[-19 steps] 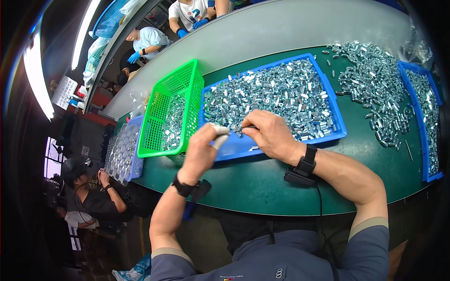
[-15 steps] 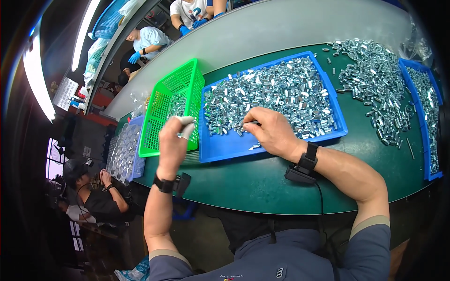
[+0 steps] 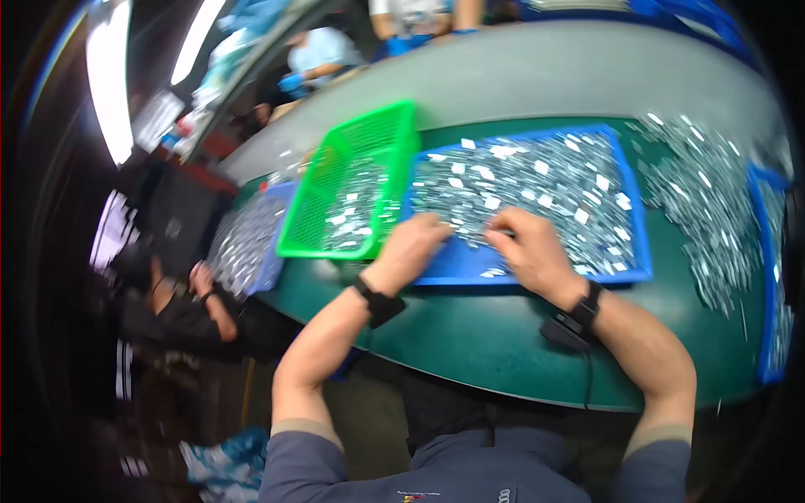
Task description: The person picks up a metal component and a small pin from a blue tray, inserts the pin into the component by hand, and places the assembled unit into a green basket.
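A blue tray point(image 3: 457, 263) heaped with short silvery metal pieces point(image 3: 524, 180) lies in front of me. Over its front left corner is my left hand point(image 3: 409, 250), fingers curled together at the edge of the heap. My right hand point(image 3: 535, 256) is above the front of the same tray, thumb and forefinger pinched together. Motion blur hides what either pinch holds. To the left of the tray, touching or very close to it, stands a green mesh basket point(image 3: 404, 149) with more of these metal pieces inside.
A loose pile of metal pieces point(image 3: 708, 214) covers the right of the green table point(image 3: 470, 344). Another blue tray point(image 3: 766, 277) stands at the far right. A grey partition point(image 3: 537, 80) rises behind. Co-workers sit beyond it and at left, near a pale container point(image 3: 270, 243).
My left hand has moved right, from over the green basket to the blue tray. My right hand stays pinched over the tray. The whole view has shifted and blurred.
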Action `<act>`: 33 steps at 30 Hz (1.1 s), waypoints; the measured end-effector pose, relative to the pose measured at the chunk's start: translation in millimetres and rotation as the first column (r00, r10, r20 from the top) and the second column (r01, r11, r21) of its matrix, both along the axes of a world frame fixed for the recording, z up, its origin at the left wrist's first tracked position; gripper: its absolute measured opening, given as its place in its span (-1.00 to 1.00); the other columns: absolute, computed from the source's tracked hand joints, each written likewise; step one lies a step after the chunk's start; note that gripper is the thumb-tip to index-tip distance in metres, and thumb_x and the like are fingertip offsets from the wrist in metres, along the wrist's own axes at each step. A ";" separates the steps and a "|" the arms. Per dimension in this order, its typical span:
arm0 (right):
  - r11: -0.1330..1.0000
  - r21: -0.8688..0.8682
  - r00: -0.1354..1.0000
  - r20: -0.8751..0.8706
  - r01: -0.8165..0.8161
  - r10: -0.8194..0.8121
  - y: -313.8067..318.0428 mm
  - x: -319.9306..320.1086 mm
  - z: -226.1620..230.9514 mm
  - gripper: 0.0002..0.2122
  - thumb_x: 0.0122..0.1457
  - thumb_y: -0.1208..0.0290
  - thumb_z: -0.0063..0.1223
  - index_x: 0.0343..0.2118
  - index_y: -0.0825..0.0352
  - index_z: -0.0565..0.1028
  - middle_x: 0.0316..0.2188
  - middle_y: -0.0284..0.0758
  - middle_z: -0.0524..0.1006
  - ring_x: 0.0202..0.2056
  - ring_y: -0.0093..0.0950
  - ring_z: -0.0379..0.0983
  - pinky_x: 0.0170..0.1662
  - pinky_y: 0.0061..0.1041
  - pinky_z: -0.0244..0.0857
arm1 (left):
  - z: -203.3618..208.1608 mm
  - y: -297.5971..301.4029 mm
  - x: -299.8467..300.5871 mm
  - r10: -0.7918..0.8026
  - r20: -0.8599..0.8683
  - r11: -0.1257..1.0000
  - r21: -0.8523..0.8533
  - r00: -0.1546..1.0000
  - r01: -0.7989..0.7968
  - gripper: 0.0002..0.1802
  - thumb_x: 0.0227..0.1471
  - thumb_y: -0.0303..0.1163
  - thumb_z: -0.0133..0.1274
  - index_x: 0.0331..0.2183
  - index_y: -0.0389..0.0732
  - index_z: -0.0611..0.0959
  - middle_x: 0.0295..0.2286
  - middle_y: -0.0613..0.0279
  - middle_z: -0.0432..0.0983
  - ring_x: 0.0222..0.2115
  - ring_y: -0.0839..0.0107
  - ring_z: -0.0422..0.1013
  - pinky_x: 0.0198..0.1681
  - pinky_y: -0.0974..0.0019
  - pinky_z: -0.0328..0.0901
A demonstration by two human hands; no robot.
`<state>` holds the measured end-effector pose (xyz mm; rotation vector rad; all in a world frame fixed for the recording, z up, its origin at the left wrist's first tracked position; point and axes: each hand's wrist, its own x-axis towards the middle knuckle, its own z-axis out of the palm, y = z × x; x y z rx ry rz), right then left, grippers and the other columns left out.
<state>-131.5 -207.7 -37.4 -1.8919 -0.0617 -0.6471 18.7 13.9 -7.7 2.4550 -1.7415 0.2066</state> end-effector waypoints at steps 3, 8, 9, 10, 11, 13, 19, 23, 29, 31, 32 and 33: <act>0.999 0.030 0.995 -0.092 -0.032 0.035 -4.2 -7.8 -3.6 -0.87 0.25 0.47 0.20 -0.24 0.42 0.62 -0.35 -0.19 0.66 -0.28 -0.38 0.61 -0.19 -0.41 0.45 | -12.7 -4.7 1.8 -0.011 -0.025 0.999 -0.048 1.000 0.010 -0.87 0.05 -0.43 0.20 -0.29 -0.18 0.64 -0.28 0.06 0.50 -0.18 -0.02 0.52 -0.17 -0.01 0.46; 0.998 0.012 0.993 -0.101 -0.060 0.061 -7.1 -15.8 -0.7 -0.86 0.25 0.56 0.16 -0.16 0.46 0.61 -0.32 -0.20 0.65 -0.27 -0.39 0.61 -0.12 -0.41 0.46 | -23.8 -16.1 -0.8 -0.032 -0.023 0.991 -0.129 0.999 0.028 -0.80 -0.02 -0.41 0.30 -0.33 -0.18 0.62 -0.32 0.10 0.49 -0.20 0.01 0.52 -0.15 0.00 0.44; 0.999 -0.033 0.995 -0.087 -0.042 0.039 -4.9 -14.6 0.0 -0.85 0.25 0.59 0.16 -0.14 0.46 0.61 -0.31 -0.18 0.66 -0.28 -0.37 0.62 -0.11 -0.41 0.47 | -26.1 -10.6 -0.3 -0.031 -0.022 0.991 -0.128 0.999 0.028 -0.79 -0.03 -0.40 0.32 -0.33 -0.18 0.61 -0.34 0.12 0.48 -0.20 0.01 0.52 -0.15 -0.01 0.43; 0.998 -0.042 0.996 -0.079 -0.054 0.051 -4.5 -14.2 0.4 -0.85 0.25 0.59 0.16 -0.14 0.46 0.61 -0.31 -0.18 0.66 -0.28 -0.37 0.62 -0.11 -0.41 0.47 | -24.6 -7.3 -3.2 -0.019 -0.013 0.990 -0.137 1.000 0.017 -0.79 -0.03 -0.40 0.32 -0.33 -0.18 0.61 -0.34 0.12 0.48 -0.20 0.01 0.52 -0.15 -0.01 0.43; 0.997 -0.036 0.992 -0.110 -0.061 0.057 -5.0 -14.3 0.3 -0.84 0.25 0.58 0.16 -0.13 0.46 0.61 -0.31 -0.19 0.66 -0.28 -0.38 0.62 -0.12 -0.41 0.47 | -24.7 -6.1 -7.0 -0.008 -0.070 0.985 -0.174 0.998 -0.004 -0.79 -0.01 -0.40 0.32 -0.33 -0.19 0.61 -0.34 0.12 0.50 -0.23 0.03 0.52 -0.17 0.02 0.43; 0.998 -0.015 0.983 -0.174 -0.063 0.059 -5.0 -13.0 1.0 -0.84 0.26 0.57 0.16 -0.13 0.46 0.61 -0.30 -0.19 0.67 -0.29 -0.40 0.61 -0.13 -0.42 0.46 | -18.1 -6.8 -16.3 -0.007 -0.184 0.971 -0.235 0.983 -0.037 -0.79 0.04 -0.40 0.33 -0.32 -0.22 0.61 -0.36 0.12 0.52 -0.27 0.09 0.54 -0.20 0.07 0.44; 0.998 0.016 0.967 -0.247 -0.061 0.063 -6.4 -9.5 0.8 -0.86 0.26 0.54 0.18 -0.16 0.45 0.63 -0.34 -0.21 0.68 -0.33 -0.45 0.59 -0.18 -0.44 0.44 | -15.2 -16.6 -40.8 -0.012 -0.603 0.930 -0.299 0.798 -0.212 -0.81 0.12 -0.44 0.32 -0.29 -0.26 0.62 -0.36 0.10 0.57 -0.36 0.19 0.55 -0.26 0.16 0.43; 0.999 -0.030 0.970 -0.241 -0.040 0.032 -5.6 -10.6 1.8 -0.88 0.26 0.52 0.19 -0.21 0.45 0.65 -0.41 -0.21 0.67 -0.40 -0.45 0.57 -0.25 -0.43 0.43 | -23.2 -20.1 -44.6 -0.076 -0.644 0.911 -0.356 0.761 -0.210 -0.82 0.13 -0.48 0.31 -0.24 -0.27 0.64 -0.36 0.09 0.59 -0.38 0.22 0.55 -0.27 0.18 0.43; 0.984 -0.164 0.953 -0.304 -0.063 0.011 -5.1 -13.1 11.4 -0.89 0.27 0.51 0.18 -0.29 0.44 0.66 -0.44 -0.17 0.66 -0.47 -0.37 0.54 -0.32 -0.41 0.40 | -30.1 -17.5 -45.5 -0.169 -0.581 0.890 -0.436 0.796 -0.130 -0.83 0.12 -0.52 0.30 -0.21 -0.28 0.69 -0.37 0.08 0.57 -0.35 0.15 0.56 -0.25 0.14 0.43; 0.982 -0.179 0.942 -0.336 -0.064 0.000 -2.7 -14.5 18.0 -0.90 0.26 0.52 0.19 -0.29 0.44 0.65 -0.44 -0.16 0.66 -0.47 -0.36 0.54 -0.31 -0.40 0.41 | -30.5 -17.1 -46.5 -0.172 -0.583 0.889 -0.439 0.794 -0.130 -0.83 0.12 -0.52 0.30 -0.22 -0.29 0.70 -0.37 0.08 0.57 -0.35 0.14 0.56 -0.25 0.14 0.43; 0.979 -0.193 0.930 -0.366 -0.066 -0.009 -1.0 -14.9 21.1 -0.91 0.25 0.52 0.19 -0.29 0.44 0.65 -0.43 -0.16 0.66 -0.47 -0.36 0.54 -0.31 -0.40 0.41 | -30.4 -16.9 -46.9 -0.173 -0.584 0.889 -0.440 0.793 -0.130 -0.84 0.11 -0.52 0.30 -0.23 -0.29 0.70 -0.37 0.08 0.57 -0.34 0.13 0.56 -0.25 0.14 0.42; 0.976 -0.206 0.918 -0.395 -0.068 -0.019 -0.2 -14.7 22.4 -0.91 0.24 0.53 0.20 -0.29 0.44 0.64 -0.42 -0.15 0.66 -0.46 -0.35 0.55 -0.30 -0.40 0.41 | -30.1 -16.7 -47.3 -0.174 -0.585 0.888 -0.441 0.792 -0.130 -0.84 0.11 -0.52 0.30 -0.23 -0.29 0.70 -0.37 0.09 0.57 -0.34 0.12 0.55 -0.25 0.14 0.42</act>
